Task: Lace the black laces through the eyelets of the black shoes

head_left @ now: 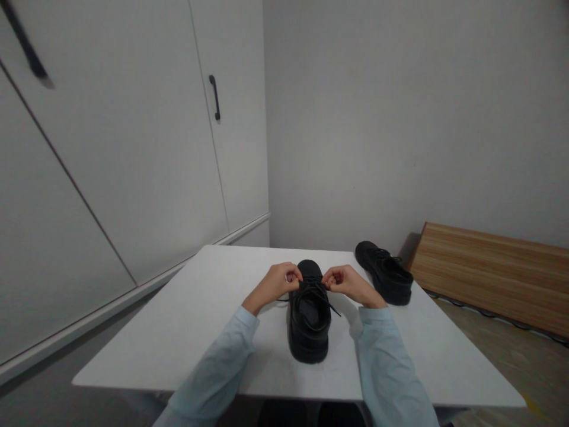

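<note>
A black lace-up shoe (310,344) stands upright on the white table, its toe pointing away from me and its heel towards me. My left hand (280,283) is at the left side of the lacing, fingers pinched on the shoelace (312,289). On the right side of the lacing, my right hand (344,280) is closed in a pinch on the lace as well. One loose lace end hangs out to the right below my right hand, and another shows beneath my left hand. The fingertips partly hide the exact grip.
A second black shoe (386,276) stands at the table's right edge, beyond my right hand. The white table (200,314) reaches towards white cabinets (133,148) on the left and a grey wall behind. A wood-grain board (493,273) stands right of the table.
</note>
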